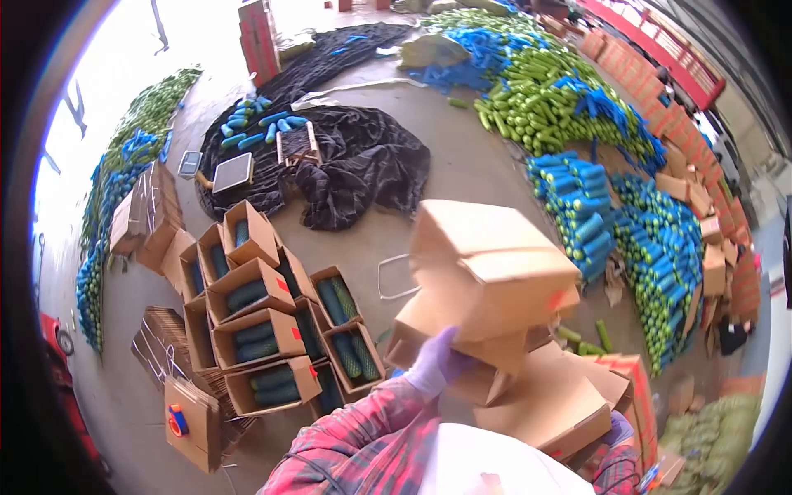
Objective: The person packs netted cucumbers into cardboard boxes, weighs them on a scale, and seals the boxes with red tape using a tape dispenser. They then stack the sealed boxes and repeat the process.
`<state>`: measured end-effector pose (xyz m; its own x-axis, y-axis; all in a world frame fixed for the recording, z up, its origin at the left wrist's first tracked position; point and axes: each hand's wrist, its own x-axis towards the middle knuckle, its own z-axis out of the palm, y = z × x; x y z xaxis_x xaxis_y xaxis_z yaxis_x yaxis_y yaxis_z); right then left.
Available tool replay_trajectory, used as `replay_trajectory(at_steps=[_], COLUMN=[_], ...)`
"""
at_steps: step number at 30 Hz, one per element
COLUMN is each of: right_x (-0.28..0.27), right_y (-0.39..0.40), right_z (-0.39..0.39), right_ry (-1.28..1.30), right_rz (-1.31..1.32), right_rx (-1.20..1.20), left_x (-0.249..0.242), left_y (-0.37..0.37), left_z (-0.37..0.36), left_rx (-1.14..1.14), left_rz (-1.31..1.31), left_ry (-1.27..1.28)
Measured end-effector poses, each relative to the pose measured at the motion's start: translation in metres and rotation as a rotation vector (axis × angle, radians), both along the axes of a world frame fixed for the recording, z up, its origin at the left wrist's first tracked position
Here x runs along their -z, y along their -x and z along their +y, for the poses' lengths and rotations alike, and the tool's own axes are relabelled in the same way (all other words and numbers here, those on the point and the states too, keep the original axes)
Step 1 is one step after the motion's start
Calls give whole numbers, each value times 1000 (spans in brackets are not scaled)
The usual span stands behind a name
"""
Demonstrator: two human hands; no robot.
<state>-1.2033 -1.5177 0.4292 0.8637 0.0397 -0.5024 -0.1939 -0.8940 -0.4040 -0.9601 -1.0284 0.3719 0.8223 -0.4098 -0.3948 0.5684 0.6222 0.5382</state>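
My left hand (pixel 439 360), in a purple glove, is closed on the lower edge of a brown cardboard box (pixel 495 264) at the centre right. That box is tilted and a little blurred, above other open boxes. On the far side of a lower open box (pixel 553 404), my right hand (pixel 617 431), also gloved in purple, shows only in part; its fingers are mostly hidden. Left of them, a group of open boxes (pixel 262 346) holds dark green vegetables, some in netting.
Flattened cardboard (pixel 191 425) with a tape dispenser (pixel 176 420) on it stands lower left. A black cloth (pixel 363 161) lies ahead, near a scale (pixel 233 173). Piles of green vegetables (pixel 536 99), partly in blue wrapping, and stacked cartons (pixel 672 132) line the right.
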Motion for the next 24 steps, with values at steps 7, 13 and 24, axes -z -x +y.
replay_trajectory(at_steps=[7,13,24], right_x=[5,-9,40], right_y=[-204,-387,-883], right_z=[-5,7,148], right_ry=[-146,-301,-100], right_rz=[1,-66,-212], right_rx=[106,126,-571], left_x=[-11,59,-13], left_y=[-189,-312,-453], left_z=[73,150,358], left_rx=[-153,-473,-1413], left_rz=[-431,-77,146], left_ry=[-550,-202,26])
